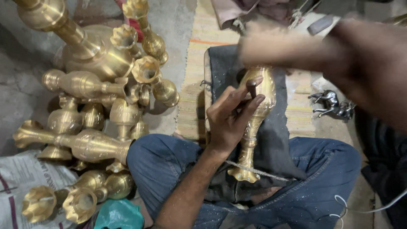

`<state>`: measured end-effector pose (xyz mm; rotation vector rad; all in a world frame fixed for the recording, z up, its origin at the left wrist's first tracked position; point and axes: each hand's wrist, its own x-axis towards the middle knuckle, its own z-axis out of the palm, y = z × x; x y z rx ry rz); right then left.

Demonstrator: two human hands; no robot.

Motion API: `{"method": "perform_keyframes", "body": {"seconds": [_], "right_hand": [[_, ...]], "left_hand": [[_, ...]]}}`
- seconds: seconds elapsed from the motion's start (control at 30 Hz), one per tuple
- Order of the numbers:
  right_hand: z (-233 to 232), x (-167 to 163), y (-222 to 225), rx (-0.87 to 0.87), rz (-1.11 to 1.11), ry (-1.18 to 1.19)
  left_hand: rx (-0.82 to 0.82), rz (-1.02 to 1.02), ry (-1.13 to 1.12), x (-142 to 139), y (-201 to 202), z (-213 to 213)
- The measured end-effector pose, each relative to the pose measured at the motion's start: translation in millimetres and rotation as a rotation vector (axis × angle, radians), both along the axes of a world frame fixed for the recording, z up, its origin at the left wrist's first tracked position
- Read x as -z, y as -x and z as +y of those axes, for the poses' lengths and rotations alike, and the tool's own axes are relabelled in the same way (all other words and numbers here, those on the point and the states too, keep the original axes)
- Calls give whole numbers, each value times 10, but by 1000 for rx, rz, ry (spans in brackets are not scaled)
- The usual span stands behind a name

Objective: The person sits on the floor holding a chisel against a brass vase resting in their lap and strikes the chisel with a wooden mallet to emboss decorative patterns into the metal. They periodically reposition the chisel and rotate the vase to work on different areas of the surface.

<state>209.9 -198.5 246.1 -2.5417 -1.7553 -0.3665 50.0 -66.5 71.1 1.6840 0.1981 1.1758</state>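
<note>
Brass vase (257, 110) lies across the lap on dark cloth (275, 135) as padding. Left hand (231, 118) pinches a punch (251, 88) upright against it. Right hand (292, 46), blurred; grip cannot be told.

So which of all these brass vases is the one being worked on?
The brass vase lying on the dark cloth over the lap, with the left hand pressing a small tool on it. The others sit piled on the floor, untouched.
</note>
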Motion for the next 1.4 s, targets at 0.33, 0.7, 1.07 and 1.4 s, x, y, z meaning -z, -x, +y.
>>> {"method": "perform_keyframes", "body": {"seconds": [0.33,0.7,1.07,1.4], "right_hand": [[104,-208,230,84,-280,209],[-61,61,-7,-13,-447,222],[-222,788,-191,7,65,-142],[-371,1280,-232,116,262,-21]], "left_hand": [[30,64,60,-99,33,5],[20,34,59,-13,25,52],[56,-109,328,-211,116,138],[97,84,113,-300,-18,253]]}}
